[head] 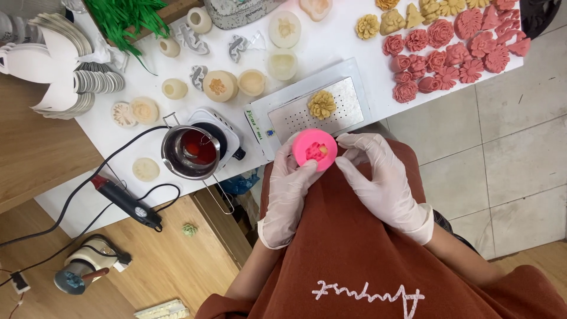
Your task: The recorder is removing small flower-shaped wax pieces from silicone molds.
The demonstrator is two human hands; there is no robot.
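Seen from above, two hands in thin white gloves hold a round pink silicone mould [315, 149] over the lap of a person in a rust-brown top. The left hand [289, 189] cups the mould from below and is closed around its edge; the right hand [378, 177] grips its other rim with its fingertips [344, 142], thumb and fingers pinched on it. Just beyond the hands, on the white table [331, 41], lies a pale perforated tray [316, 109] bearing a yellow flower-shaped wax piece [322, 104]. Left of the hands stands a small steel pot of red liquid [190, 151] on a white warmer. Beyond the right hand, many pink flower-shaped pieces [449, 59] are spread out.
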